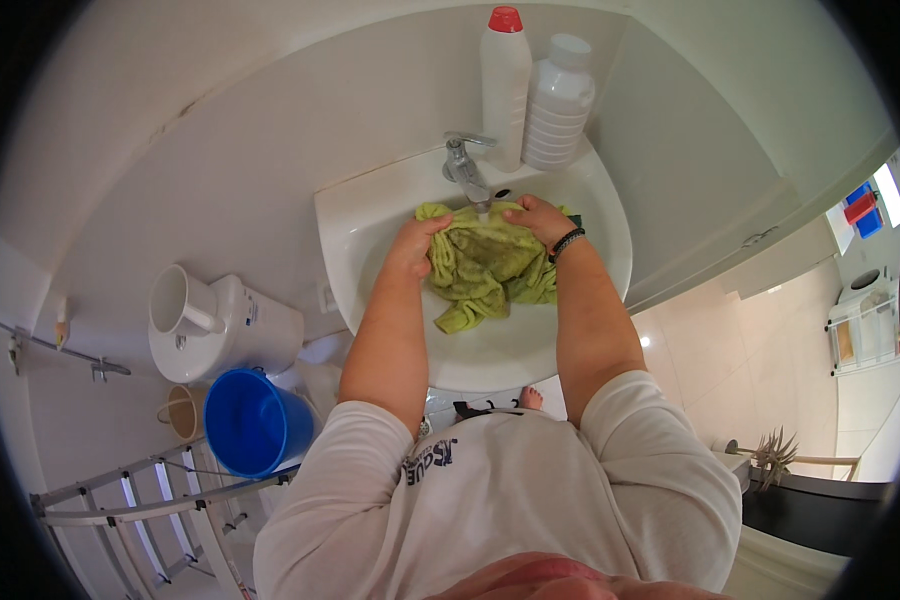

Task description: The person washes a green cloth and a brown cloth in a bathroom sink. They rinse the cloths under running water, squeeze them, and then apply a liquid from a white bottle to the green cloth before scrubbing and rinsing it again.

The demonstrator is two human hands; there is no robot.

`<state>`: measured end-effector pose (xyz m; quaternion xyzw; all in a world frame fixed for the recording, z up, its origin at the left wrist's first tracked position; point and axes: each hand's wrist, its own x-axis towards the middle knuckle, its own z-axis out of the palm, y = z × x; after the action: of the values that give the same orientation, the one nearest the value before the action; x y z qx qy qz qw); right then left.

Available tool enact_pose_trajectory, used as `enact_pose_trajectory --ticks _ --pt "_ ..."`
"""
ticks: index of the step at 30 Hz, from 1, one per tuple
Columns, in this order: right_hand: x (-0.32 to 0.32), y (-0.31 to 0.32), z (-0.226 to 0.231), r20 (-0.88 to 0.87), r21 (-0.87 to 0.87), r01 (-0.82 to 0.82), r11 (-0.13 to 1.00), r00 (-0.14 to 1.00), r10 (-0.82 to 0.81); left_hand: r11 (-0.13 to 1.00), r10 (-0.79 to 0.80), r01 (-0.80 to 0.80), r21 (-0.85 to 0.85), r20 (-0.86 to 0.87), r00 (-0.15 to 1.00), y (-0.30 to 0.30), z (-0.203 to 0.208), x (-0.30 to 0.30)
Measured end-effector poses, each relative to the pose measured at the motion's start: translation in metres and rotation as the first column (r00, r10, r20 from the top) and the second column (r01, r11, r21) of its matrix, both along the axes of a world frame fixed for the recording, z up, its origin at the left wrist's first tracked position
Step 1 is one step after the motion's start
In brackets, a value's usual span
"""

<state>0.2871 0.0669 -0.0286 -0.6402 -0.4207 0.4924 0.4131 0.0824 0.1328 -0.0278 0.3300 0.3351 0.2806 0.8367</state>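
A wet yellow-green cloth (490, 258), darkened with grime in its middle, is spread between my hands inside the white sink (370, 220). My left hand (416, 242) grips its left upper edge, thumb on top. On the other side my right hand (542, 222), with a dark beaded bracelet at the wrist, pinches the upper right part. Right above the cloth's top edge is the spout of the chrome faucet (466, 172), where water seems to run onto the fabric. The cloth's lower end hangs in folds into the basin.
Behind the sink's right rim stand a white bottle with a red cap (506, 90) and a ribbed white bottle (560, 105). At left are a toilet tank (255, 325) with a white pitcher (182, 302), a blue bucket (255, 420) and a metal ladder (150, 515). An open doorway lies at right.
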Motion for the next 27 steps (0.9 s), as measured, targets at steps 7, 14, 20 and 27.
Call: enact_pose_trajectory --ticks 7,14,20,27 --pt "-0.003 -0.009 0.026 0.306 0.027 -0.009 1.0 0.952 0.001 0.925 0.149 -0.006 0.38 -0.348 0.926 -0.002 -0.003 0.004" --pt "-0.007 -0.008 0.006 0.463 -0.024 -0.227 0.973 0.86 0.213 0.876 0.324 -0.205 0.437 -0.217 0.921 -0.003 0.004 0.009" --pt "0.003 -0.005 0.007 0.614 -0.215 -0.172 0.961 0.742 0.27 0.93 0.363 -0.364 -0.047 -0.011 0.932 0.002 0.001 0.001" --pt "-0.059 0.009 -0.013 0.737 0.339 -0.354 0.872 0.675 -0.012 0.839 0.206 -0.124 -0.531 0.098 0.974 -0.005 -0.051 0.025"
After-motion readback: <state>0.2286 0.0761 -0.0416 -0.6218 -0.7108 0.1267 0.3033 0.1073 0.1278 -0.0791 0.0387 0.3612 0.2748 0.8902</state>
